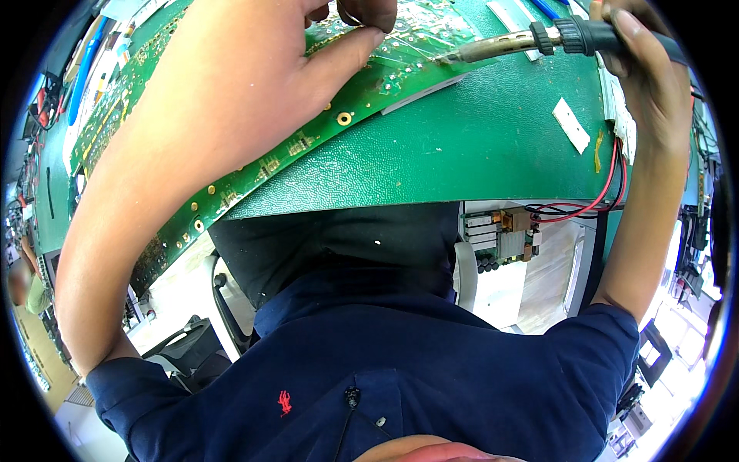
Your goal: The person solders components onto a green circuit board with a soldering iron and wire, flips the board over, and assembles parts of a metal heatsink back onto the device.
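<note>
My right hand [650, 73] grips the dark handle of a soldering iron [496, 48], whose metal barrel points left. The iron's tip is at the surface of a large green circuit board [331, 137], near its right end. My left hand [289, 81] reaches over the board with its fingers pinched together. From them a thin, silvery solder wire [406, 45] runs toward the iron's tip. The ends of the left fingers are partly cut off by the upper edge. Slanting across the green bench mat [416, 154], the board sticks out past its front edge at lower left.
A small white strip [570, 125] lies on the mat at right, beside a yellowish scrap [598, 152]. Red and black wires [608, 192] hang over the bench edge near an electronic assembly [504, 237] below. Blue pen-like tools [86, 73] lie at far left.
</note>
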Demonstrator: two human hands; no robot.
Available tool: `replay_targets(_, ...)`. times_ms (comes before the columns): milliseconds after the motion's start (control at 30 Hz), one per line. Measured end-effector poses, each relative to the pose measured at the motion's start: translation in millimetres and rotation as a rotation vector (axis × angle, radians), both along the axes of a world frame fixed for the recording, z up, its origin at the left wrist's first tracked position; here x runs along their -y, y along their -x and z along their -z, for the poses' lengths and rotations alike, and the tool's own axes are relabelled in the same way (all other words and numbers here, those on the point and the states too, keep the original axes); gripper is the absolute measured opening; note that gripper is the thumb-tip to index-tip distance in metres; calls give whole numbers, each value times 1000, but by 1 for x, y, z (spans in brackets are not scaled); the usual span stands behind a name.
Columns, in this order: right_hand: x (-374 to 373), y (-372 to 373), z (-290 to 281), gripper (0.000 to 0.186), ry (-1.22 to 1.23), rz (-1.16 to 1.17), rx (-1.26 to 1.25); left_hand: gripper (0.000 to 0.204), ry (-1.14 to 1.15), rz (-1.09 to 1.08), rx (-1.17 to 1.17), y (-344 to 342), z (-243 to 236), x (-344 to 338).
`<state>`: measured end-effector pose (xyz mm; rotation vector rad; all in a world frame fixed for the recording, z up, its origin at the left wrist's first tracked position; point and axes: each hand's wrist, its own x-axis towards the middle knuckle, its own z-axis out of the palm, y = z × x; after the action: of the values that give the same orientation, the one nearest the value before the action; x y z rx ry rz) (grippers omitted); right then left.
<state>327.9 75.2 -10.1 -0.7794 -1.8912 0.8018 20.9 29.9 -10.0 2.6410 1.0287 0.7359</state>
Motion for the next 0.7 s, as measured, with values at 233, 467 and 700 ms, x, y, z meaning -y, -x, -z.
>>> replay_targets(233, 0, -2, 9, 22, 74, 61, -83, 9, 26, 1, -17, 0, -2, -2)
replay_targets(467, -18, -14, 20, 20, 190, 35, -158, 8, 9, -8, 17, 1, 0, 1)
replay_targets(700, -21, -18, 20, 19, 258, 45, -155, 8, -2, 5, 30, 1, 1, 0)
